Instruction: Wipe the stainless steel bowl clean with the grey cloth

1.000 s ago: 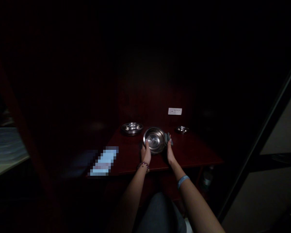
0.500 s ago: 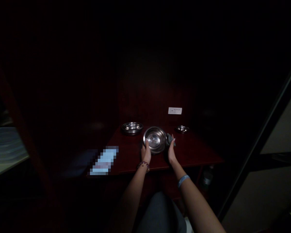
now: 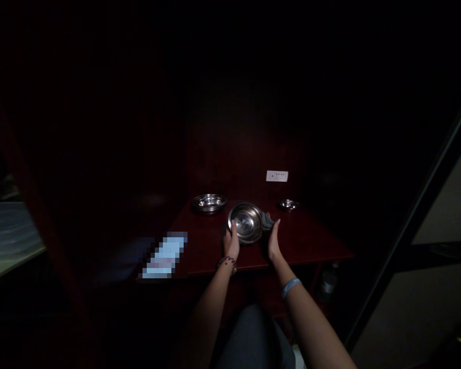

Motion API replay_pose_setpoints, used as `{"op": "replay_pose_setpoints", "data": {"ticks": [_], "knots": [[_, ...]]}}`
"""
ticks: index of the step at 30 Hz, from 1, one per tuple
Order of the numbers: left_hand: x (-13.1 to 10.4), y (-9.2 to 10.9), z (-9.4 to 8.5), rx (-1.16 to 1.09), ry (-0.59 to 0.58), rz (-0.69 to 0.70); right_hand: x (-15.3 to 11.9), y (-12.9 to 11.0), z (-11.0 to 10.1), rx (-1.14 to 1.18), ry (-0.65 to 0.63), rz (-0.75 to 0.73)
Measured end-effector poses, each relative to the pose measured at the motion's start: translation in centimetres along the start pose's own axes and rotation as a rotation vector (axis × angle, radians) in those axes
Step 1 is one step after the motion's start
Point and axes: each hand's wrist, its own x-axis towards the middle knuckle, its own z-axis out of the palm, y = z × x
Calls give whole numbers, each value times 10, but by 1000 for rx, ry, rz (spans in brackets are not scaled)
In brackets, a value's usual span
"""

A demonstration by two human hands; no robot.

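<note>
A shiny steel bowl (image 3: 246,223) is tilted toward me above the dark red table. My left hand (image 3: 232,243) is closed on its left rim, thumb over the inside edge and fingers hidden behind. My right hand (image 3: 273,240) grips a grey cloth (image 3: 267,221), which it presses against the outside of the bowl's right rim. Behind and to the left, a stack of steel bowls (image 3: 209,204) rests on the table. A smaller steel bowl (image 3: 289,205) sits at the back right.
The dark red table (image 3: 311,241) meets a back wall with a white socket panel (image 3: 277,176). A blurred-out bright rectangle (image 3: 165,256) is at the table's left. Clear stacked plastic (image 3: 9,228) lies on a shelf far left; a bottle (image 3: 328,283) stands below right.
My right hand has shifted slightly outward and down with the cloth along the bowl's rim. The bowl has turned a little in my left hand, which stays on the left rim.
</note>
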Motion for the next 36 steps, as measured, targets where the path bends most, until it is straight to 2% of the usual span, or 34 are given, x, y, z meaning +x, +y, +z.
{"op": "replay_pose_setpoints", "data": {"ticks": [4,11,19,24,29,32,36], "knots": [[-1,1,0,-5,5,9,0,-1,-2,48,-11,29],[-1,2,-1,17,-18,-1,-2,-4,0,-2,6,38],[2,-4,1,-25,25,6,2,-2,-17,-13,66,30],[4,-8,1,-25,7,0,8,7,-19,-152,94,-25],[4,-9,2,-43,-1,-8,3,5,-15,-289,90,-97],[2,-5,2,-90,-36,38,0,5,-15,-433,144,-183],[-2,1,0,-115,-113,89,0,12,-18,-641,262,-141]]}}
